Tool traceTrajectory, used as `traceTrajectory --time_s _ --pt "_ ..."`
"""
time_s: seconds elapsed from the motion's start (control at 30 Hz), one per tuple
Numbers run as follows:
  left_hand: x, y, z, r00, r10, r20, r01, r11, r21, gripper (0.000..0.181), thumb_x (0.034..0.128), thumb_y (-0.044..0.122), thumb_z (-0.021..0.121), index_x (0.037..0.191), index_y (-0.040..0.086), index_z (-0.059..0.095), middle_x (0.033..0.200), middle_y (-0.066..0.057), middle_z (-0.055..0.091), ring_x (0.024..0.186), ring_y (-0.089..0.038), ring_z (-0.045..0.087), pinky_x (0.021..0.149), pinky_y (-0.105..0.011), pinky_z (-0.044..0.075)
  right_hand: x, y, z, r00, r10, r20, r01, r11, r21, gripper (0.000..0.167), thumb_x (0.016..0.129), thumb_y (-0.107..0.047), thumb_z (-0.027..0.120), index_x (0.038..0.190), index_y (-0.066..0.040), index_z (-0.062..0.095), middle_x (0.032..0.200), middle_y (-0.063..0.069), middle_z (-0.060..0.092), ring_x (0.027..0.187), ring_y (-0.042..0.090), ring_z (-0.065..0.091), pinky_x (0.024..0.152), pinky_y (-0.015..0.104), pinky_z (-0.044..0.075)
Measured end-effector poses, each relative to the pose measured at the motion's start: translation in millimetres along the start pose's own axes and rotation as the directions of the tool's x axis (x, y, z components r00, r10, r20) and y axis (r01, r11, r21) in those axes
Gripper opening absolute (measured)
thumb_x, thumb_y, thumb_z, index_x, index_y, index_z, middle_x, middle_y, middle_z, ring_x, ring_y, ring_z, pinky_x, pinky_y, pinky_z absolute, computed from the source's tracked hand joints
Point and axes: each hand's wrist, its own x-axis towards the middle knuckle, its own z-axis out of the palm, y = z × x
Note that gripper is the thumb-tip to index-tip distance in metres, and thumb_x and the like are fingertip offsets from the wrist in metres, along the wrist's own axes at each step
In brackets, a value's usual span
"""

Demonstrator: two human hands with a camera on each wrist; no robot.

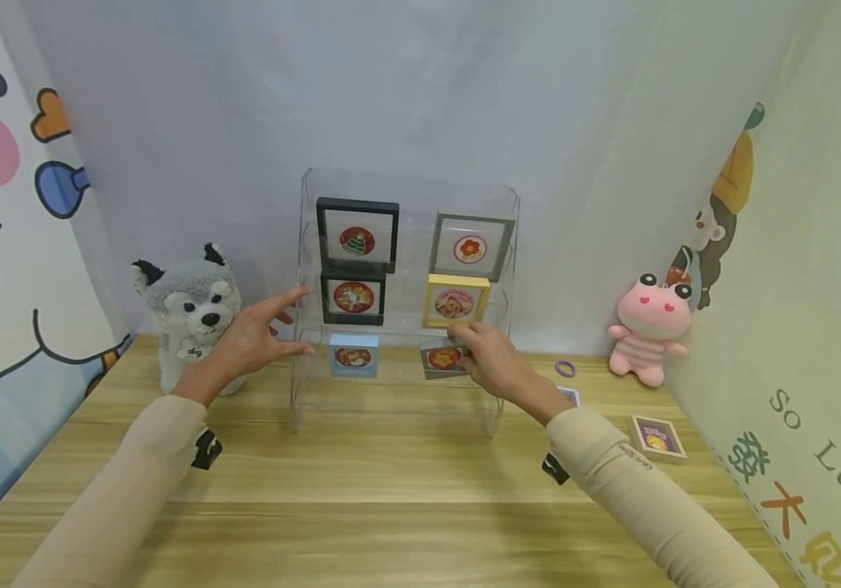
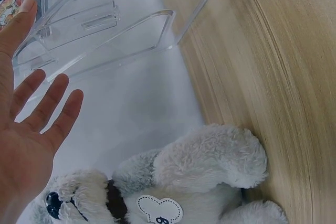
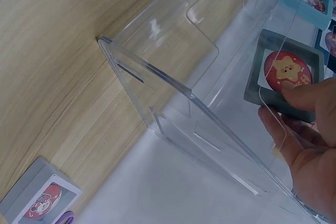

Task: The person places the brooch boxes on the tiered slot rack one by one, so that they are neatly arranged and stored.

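A clear acrylic tiered display rack [image 1: 295, 392] stands on the wooden table. On its lowest tier, at the right, my right hand [image 1: 494, 359] pinches a small grey frame [image 3: 262, 53] holding a red badge with a yellow flower; the thumb lies over its front, fingers behind. To its left sits a light blue frame [image 1: 353, 358]. My left hand [image 1: 255, 335] is beside the rack's left side, fingers spread and holding nothing. Higher up are two black frames [image 1: 358, 235] on the left, a yellow frame [image 1: 457, 300] and a larger grey frame [image 1: 472, 247] on the right.
A grey husky plush [image 1: 193, 302] sits left of the rack, close behind my left hand. To the right are a pink frog plush [image 1: 651, 327], a purple ring [image 1: 565, 369], a pale frame [image 1: 657, 438] and another grey frame [image 3: 44, 195] near my right sleeve.
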Motion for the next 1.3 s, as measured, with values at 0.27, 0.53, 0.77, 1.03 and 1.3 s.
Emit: traceTrajectory --time_s 0.27,0.53,0.77,1.03,1.3 --pt "0.1 0.3 -1.1 1.0 -0.006 0.009 0.006 1.0 -0.001 0.09 0.0818 0.028 0.083 0.156 0.014 0.035 0.149 -0.025 0.046 0.109 -0.04 0.063 0.087 -0.054 0.055 -1.8 1 -5 0.993 0.088 0.073 -0.09 0.996 0.025 0.031 0.09 0.001 0.07 0.118 -0.005 0.06 0.103 0.02 0.072 0.083 0.033 0.072 0.067 0.039 0.06" --pt "1.3 0.7 -0.3 1.0 -0.006 0.009 0.006 1.0 -0.007 0.091 0.0806 0.025 0.085 0.156 0.014 0.035 0.15 -0.024 0.046 0.109 -0.04 0.063 0.087 -0.054 0.055 -2.0 2 -8 0.982 0.139 0.126 -0.143 0.99 0.018 0.033 0.091 -0.002 0.07 0.123 -0.004 0.06 0.103 0.021 0.073 0.087 0.032 0.073 0.071 0.039 0.061" --pt "1.4 -1.2 0.8 1.0 -0.012 0.007 0.012 1.0 -0.01 0.093 0.0793 0.023 0.086 0.156 0.015 0.035 0.15 -0.024 0.046 0.109 -0.039 0.063 0.086 -0.054 0.056 -2.9 3 -15 0.985 0.128 0.12 -0.129 0.992 0.006 0.043 0.09 -0.008 0.074 0.13 -0.001 0.059 0.103 0.02 0.074 0.087 0.031 0.073 0.074 0.04 0.061" --pt "1.7 -3.1 0.7 1.0 -0.02 0.018 0.02 1.0 -0.01 0.093 0.0797 0.024 0.085 0.157 0.017 0.034 0.15 -0.023 0.047 0.11 -0.039 0.062 0.087 -0.054 0.055 -9.7 0 -38 0.993 0.111 0.037 -0.114 0.989 0.099 0.041 0.092 -0.015 0.072 0.128 0.001 0.06 0.112 0.022 0.072 0.095 0.034 0.073 0.081 0.042 0.061" --pt "1.4 -3.1 0.6 1.0 -0.021 0.022 0.021 1.0 -0.018 0.093 0.0803 0.025 0.085 0.157 0.017 0.034 0.151 -0.023 0.046 0.11 -0.039 0.062 0.086 -0.054 0.055 -29.1 23 -58 0.968 0.194 -0.157 -0.159 0.965 0.209 0.033 0.094 -0.009 0.069 0.125 0.003 0.062 0.097 0.018 0.071 0.088 0.031 0.071 0.076 0.043 0.061"
